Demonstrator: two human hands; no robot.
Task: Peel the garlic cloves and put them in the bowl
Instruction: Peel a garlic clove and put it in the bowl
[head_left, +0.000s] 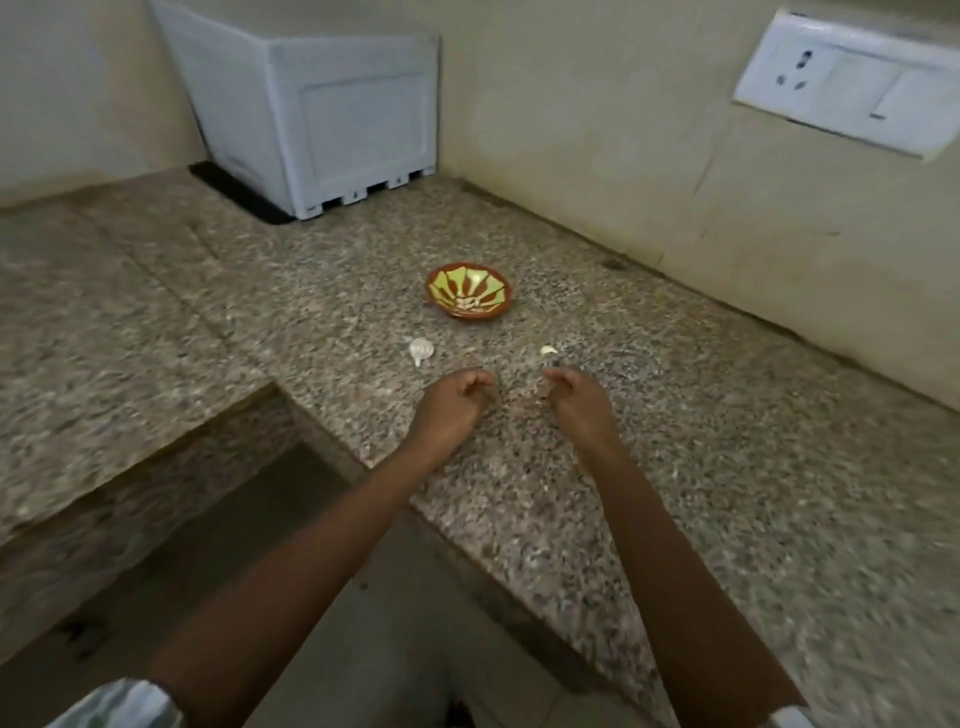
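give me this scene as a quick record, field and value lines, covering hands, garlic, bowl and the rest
surface: speckled granite counter
bowl: round red bowl with yellow-green pattern, pale cloves inside, beyond both hands
garlic, left: white papery garlic piece on the counter, ahead of the left hand
garlic, right: small pale clove on the counter, ahead of the right hand
hands: both with fingers curled; contents too blurred to tell
background: white plastic box in the corner; white wall socket plate

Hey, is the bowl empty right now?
No, a few pale peeled cloves lie at the bottom of the bowl.
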